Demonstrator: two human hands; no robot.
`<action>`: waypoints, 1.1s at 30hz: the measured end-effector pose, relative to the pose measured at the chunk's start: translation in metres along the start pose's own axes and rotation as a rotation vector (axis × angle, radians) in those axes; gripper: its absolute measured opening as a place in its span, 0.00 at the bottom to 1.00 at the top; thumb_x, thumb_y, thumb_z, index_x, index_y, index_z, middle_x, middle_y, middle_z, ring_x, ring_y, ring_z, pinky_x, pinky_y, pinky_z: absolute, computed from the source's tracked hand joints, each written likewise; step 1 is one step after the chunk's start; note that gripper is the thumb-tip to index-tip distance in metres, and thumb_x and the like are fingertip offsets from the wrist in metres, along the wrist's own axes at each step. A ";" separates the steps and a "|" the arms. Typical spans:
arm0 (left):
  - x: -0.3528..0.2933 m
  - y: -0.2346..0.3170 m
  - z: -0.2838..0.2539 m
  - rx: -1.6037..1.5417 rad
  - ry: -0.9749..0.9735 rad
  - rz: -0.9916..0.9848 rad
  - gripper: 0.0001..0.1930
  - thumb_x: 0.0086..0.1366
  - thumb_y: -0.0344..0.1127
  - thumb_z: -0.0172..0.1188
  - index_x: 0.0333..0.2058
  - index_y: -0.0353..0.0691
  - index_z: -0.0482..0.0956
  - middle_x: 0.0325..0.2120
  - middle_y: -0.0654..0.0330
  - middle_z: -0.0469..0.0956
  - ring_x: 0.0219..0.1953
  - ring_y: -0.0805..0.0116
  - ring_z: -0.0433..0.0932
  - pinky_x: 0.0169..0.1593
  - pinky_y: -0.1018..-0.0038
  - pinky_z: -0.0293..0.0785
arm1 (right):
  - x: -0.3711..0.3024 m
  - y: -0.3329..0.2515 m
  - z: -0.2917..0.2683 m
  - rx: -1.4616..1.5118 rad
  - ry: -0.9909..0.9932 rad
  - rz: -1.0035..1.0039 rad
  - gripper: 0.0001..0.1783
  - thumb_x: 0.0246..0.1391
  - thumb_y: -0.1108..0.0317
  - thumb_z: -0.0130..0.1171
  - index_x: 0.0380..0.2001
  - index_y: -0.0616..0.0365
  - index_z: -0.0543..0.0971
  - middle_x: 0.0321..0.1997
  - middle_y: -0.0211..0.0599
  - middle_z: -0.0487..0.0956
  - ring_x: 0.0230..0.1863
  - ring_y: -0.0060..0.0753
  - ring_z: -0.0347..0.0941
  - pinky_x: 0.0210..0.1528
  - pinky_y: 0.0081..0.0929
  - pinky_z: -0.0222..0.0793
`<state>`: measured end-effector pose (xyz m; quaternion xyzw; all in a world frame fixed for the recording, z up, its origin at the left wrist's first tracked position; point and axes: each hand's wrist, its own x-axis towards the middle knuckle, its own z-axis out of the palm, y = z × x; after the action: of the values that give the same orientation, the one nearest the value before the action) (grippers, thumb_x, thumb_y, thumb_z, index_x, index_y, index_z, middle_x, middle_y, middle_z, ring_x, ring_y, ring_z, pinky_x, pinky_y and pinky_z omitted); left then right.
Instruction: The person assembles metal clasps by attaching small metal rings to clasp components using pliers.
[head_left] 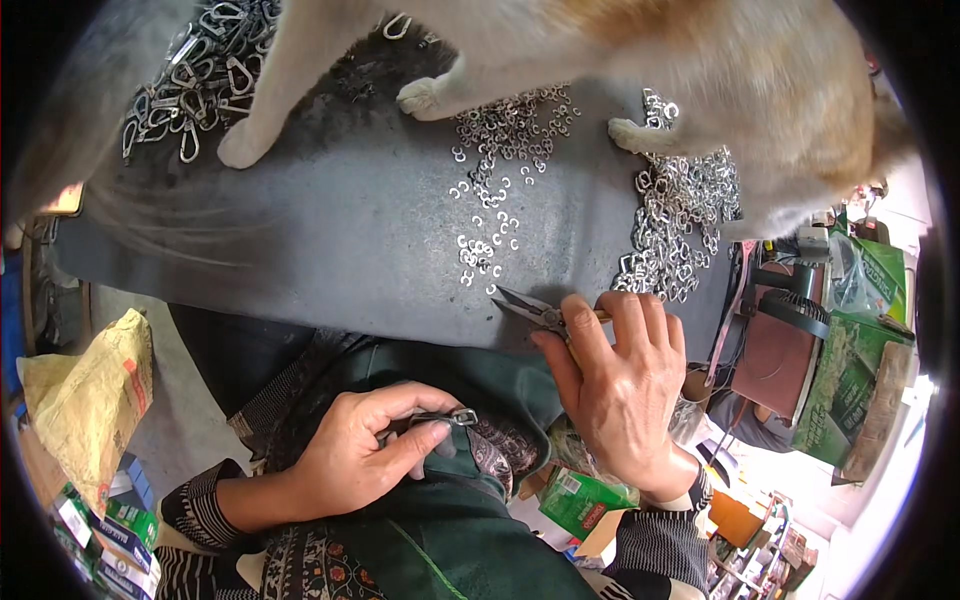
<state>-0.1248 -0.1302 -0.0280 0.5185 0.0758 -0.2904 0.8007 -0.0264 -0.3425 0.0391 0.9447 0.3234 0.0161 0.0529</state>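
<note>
Silvery metal links (500,150) are scattered on a dark grey worktop (330,230) above the hands. An orange-and-cream cat (720,80) is seen beyond them; green cloth (480,370) lies between.

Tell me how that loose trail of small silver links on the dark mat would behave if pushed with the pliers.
The small silver links lie separate and scattered, so they would likely slide apart rather than move together. Being tiny open metal pieces, they are probably light and stiff. Some may hook each other, as in the tangled heap. The pliers sit in the right hand.
</note>
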 end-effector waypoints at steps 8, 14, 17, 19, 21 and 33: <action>0.006 0.002 -0.007 0.217 0.052 0.256 0.09 0.68 0.25 0.57 0.45 0.31 0.79 0.35 0.60 0.80 0.28 0.80 0.75 0.33 0.82 0.72 | 0.006 -0.002 -0.001 -0.043 -0.017 -0.044 0.18 0.46 0.59 0.69 0.38 0.55 0.78 0.32 0.34 0.70 0.34 0.36 0.68 0.34 0.33 0.59; 0.006 0.024 -0.014 -0.137 0.049 -0.056 0.09 0.67 0.25 0.58 0.45 0.30 0.80 0.30 0.64 0.74 0.26 0.82 0.67 0.28 0.83 0.63 | 0.024 0.017 -0.025 0.203 -0.075 -0.347 0.20 0.43 0.52 0.69 0.33 0.55 0.76 0.29 0.33 0.72 0.29 0.37 0.72 0.30 0.35 0.67; 0.006 0.024 -0.014 -0.366 0.011 -0.148 0.10 0.67 0.25 0.57 0.45 0.29 0.79 0.29 0.64 0.74 0.26 0.82 0.67 0.27 0.83 0.60 | 0.029 0.022 -0.026 0.210 -0.043 -0.462 0.24 0.42 0.46 0.67 0.33 0.54 0.76 0.29 0.33 0.72 0.29 0.36 0.73 0.29 0.34 0.67; 0.007 0.025 -0.015 -0.358 -0.003 -0.149 0.10 0.67 0.25 0.57 0.45 0.29 0.79 0.28 0.65 0.73 0.26 0.82 0.66 0.27 0.83 0.59 | 0.030 0.023 -0.025 0.203 -0.039 -0.514 0.25 0.42 0.44 0.66 0.32 0.54 0.77 0.29 0.33 0.73 0.29 0.37 0.73 0.29 0.32 0.67; 0.007 0.025 -0.015 -0.352 -0.010 -0.149 0.10 0.68 0.26 0.57 0.45 0.29 0.79 0.28 0.65 0.73 0.26 0.82 0.66 0.26 0.83 0.59 | 0.035 0.023 -0.020 0.222 -0.015 -0.544 0.24 0.42 0.44 0.66 0.32 0.54 0.76 0.29 0.33 0.72 0.28 0.36 0.73 0.28 0.32 0.66; 0.005 0.067 -0.009 1.114 0.461 0.608 0.17 0.59 0.28 0.63 0.49 0.36 0.78 0.45 0.47 0.75 0.48 0.50 0.74 0.53 0.64 0.69 | -0.002 0.015 -0.009 0.323 -0.005 -0.388 0.21 0.41 0.56 0.70 0.34 0.58 0.77 0.29 0.33 0.71 0.29 0.34 0.68 0.29 0.31 0.62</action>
<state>-0.0827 -0.1051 0.0182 0.9010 -0.0657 0.0703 0.4231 -0.0196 -0.3550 0.0501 0.8611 0.4971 -0.0483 -0.0958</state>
